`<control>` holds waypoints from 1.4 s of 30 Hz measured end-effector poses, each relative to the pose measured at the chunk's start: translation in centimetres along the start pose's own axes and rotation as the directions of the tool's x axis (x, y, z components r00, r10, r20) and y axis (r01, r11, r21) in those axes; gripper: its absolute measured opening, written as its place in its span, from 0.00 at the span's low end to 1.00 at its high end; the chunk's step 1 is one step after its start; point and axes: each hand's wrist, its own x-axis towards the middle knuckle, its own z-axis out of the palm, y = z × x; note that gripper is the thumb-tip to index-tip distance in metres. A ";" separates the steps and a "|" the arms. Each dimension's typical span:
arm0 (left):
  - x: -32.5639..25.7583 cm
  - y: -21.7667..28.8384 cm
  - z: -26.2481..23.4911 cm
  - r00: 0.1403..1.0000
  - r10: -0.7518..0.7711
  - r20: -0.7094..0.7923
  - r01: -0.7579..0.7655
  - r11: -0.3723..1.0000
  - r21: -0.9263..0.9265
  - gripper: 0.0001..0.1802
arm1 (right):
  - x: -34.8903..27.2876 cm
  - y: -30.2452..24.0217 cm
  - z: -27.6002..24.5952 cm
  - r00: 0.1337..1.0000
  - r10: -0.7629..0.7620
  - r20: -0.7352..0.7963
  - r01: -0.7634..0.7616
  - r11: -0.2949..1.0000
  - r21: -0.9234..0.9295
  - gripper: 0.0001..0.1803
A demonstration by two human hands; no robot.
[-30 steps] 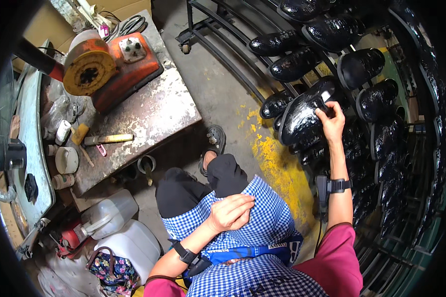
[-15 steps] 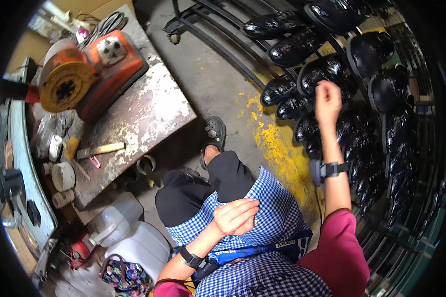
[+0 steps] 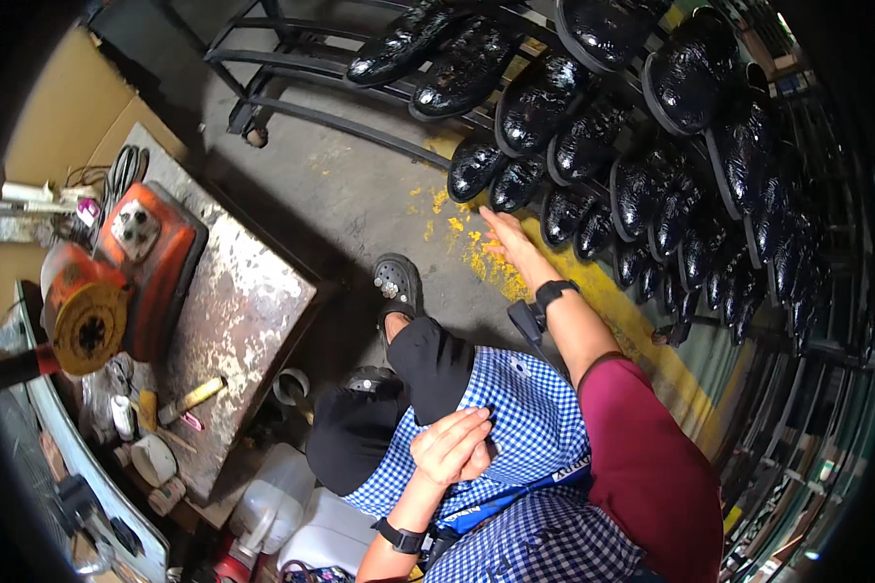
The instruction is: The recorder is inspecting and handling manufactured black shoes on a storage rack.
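My right hand reaches forward with its fingers stretched out, just below the nearest shiny black shoes on the rack. Nothing shows in it. My left hand rests over my lap, above the blue-and-white checked apron, its fingers curled closed. A small dark patch shows by its fingertips, too small to name. Many more glossy black shoes hang toe-outward in rows on the black metal rack, all beyond my right hand.
To the left stands a worn metal-topped table with an orange machine bearing a yellow disc, a yellow-handled tool and a white cup. A clear plastic container sits beneath its near side. Yellow paint marks the floor under the rack.
My right hand has come down and left from in front of the shoes, and its fingers have opened out. The view has turned toward the rack. My left hand stays curled over my lap.
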 end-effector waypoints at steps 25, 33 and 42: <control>-0.4 -0.1 -0.1 0.993 -0.061 0.099 0.059 0.998 0.030 0.09 | 8.9 -2.4 5.5 0.957 0.224 -0.183 -0.023 0.688 0.726 0.28; -0.4 0.2 0.0 0.999 -0.027 0.023 0.026 0.999 0.046 0.09 | -2.4 -1.6 1.2 0.972 -0.008 0.236 -0.160 0.712 0.684 0.17; -0.3 0.9 -0.2 0.998 0.026 -0.064 -0.021 0.997 0.071 0.09 | -17.9 3.4 -7.8 0.898 0.019 0.439 -0.263 0.825 0.500 0.15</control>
